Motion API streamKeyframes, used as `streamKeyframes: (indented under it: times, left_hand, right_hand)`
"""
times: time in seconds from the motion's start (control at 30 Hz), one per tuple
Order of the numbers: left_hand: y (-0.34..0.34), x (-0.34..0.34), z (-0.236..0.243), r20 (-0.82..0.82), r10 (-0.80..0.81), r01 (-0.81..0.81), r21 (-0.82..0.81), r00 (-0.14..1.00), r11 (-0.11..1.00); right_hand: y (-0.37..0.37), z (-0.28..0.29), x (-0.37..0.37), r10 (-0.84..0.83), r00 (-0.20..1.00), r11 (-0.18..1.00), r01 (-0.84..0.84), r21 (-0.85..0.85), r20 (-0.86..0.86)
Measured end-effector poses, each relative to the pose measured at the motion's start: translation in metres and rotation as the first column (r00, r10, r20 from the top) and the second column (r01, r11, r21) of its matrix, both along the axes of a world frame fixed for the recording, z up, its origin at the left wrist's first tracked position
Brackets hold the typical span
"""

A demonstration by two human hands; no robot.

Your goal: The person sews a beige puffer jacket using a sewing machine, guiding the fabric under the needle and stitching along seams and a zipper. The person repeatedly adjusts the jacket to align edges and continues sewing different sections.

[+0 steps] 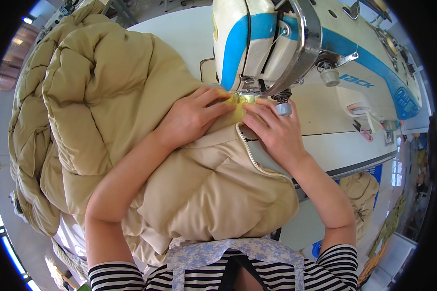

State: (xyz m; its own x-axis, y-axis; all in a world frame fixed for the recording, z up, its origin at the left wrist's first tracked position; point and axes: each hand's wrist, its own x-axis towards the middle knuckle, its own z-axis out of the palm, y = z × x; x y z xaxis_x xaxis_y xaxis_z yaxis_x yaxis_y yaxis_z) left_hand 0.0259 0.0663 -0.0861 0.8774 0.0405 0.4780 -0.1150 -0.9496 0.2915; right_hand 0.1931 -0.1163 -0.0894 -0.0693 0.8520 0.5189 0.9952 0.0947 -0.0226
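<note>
A padded khaki jacket (218,194) spreads over the table and my lap, its pale toothed zipper (250,154) curving along the right edge. My left hand (192,115) presses the cloth just left of the needle area, its fingers bent and together on the fabric. On the other side, my right hand (277,128) pinches the jacket's edge near the zipper's top end. Both sets of fingertips are close to the presser foot (249,93) of a white and blue sewing machine (257,39), under a yellowish light. The exact stitching spot is partly hidden by my fingers.
Small pink-handled snips (363,132) lie on the white sewing table (332,150), right of my right hand. A grey knob (283,109) hangs from the machine head close above that hand. More khaki cloth (361,194) rests below the table's right edge.
</note>
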Motion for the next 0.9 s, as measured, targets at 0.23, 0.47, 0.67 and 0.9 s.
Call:
streamKeyframes:
  times: [0.23,0.47,0.67,0.9]
  left_hand:
    - [-0.0015,0.0023,0.0008,0.011,0.001,-0.001,-0.006,1.0,1.0]
    - [-0.0017,0.0017,-0.0015,0.014,-0.002,0.001,0.03,1.0,1.0]
    - [-0.0005,0.0004,-0.0032,0.043,0.001,-0.003,0.037,0.999,0.999]
    - [-0.0019,-0.0005,-0.002,0.035,0.03,-0.03,0.011,0.999,0.999]
  right_hand:
    - [-0.0002,-0.0034,0.0006,-0.008,1.0,0.999,0.009,0.033,-0.026]
    - [-0.0005,-0.0012,0.0015,-0.009,1.0,1.0,0.01,0.026,-0.025]
    - [0.0013,-0.0026,0.0003,-0.011,0.999,1.0,0.011,0.013,-0.03]
    - [0.0043,-0.0018,0.0,-0.014,0.996,1.0,0.014,0.004,-0.09]
